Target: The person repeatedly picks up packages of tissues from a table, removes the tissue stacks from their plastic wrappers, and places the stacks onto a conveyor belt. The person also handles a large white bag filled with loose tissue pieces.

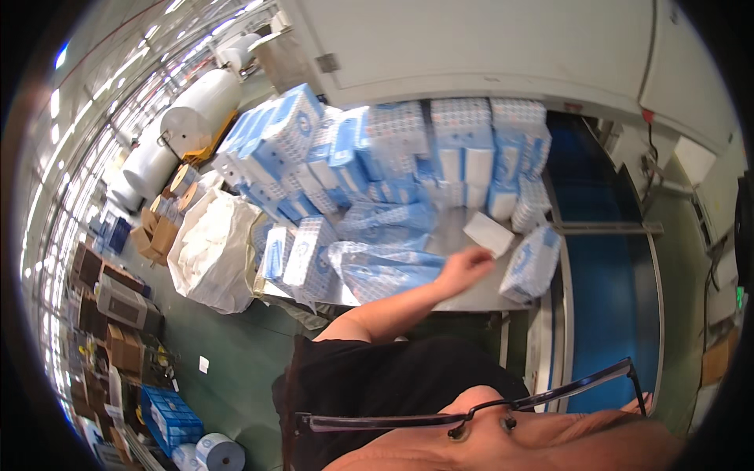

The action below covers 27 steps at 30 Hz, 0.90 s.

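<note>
My left hand (466,271) reaches across the metal table (479,298), its fingers curled at the near corner of a flat white rectangular piece (488,234). The hand is slightly blurred. Right of it stands a blue-and-white plastic-wrapped pack (531,264), tilted. Crumpled printed blue film bags (385,263) lie just left of the hand. Two more wrapped packs (308,255) stand at the table's left. Behind, several wrapped packs (463,133) are stacked in a row. A bit of my right hand (640,402) shows beyond the glasses frame at lower right; its fingers are mostly hidden.
A blue conveyor belt (613,306) runs along the right side. A pale machine cabinet (487,47) rises behind the packs. To the left stand a large white sack (212,251), big white rolls (200,110), cartons (126,345) and a blue crate (171,416) on the green floor.
</note>
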{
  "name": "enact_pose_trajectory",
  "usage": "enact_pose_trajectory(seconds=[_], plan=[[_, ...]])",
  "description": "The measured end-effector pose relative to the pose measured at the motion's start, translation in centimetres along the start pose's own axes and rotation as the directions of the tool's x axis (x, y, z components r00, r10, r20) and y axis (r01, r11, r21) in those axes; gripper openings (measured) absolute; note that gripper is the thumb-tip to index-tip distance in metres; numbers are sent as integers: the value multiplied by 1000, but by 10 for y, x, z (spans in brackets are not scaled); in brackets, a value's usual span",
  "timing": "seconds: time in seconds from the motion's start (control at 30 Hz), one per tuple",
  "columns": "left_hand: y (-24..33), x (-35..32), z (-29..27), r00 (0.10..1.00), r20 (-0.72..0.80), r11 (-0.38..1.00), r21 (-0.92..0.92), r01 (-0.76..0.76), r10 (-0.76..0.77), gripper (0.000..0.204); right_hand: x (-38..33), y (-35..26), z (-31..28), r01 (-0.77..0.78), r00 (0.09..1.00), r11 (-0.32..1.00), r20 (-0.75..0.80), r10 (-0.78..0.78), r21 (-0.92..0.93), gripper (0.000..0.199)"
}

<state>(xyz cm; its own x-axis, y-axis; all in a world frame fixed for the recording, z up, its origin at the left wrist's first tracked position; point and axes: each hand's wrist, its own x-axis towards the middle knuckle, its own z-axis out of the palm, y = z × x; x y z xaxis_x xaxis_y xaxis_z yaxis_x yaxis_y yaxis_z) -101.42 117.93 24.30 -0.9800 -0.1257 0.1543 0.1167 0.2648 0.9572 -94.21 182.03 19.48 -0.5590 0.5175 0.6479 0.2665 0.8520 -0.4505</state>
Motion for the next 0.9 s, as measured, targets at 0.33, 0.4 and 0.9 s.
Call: enact_pose_trajectory(seconds=[0.33,0.4,0.9], plan=[[8,25,-471,94,-749,639,617,460,656,69,-84,-320,19,300,932,806,25,-362,509,30],[23,24,-510,279,-726,416,617,668,628,58,-102,-372,14,373,867,713,50,-496,594,31],[11,-78,-502,44,-886,689,328,-646,462,21,-307,-558,72,385,-120,-161,-124,-985,909,29]])
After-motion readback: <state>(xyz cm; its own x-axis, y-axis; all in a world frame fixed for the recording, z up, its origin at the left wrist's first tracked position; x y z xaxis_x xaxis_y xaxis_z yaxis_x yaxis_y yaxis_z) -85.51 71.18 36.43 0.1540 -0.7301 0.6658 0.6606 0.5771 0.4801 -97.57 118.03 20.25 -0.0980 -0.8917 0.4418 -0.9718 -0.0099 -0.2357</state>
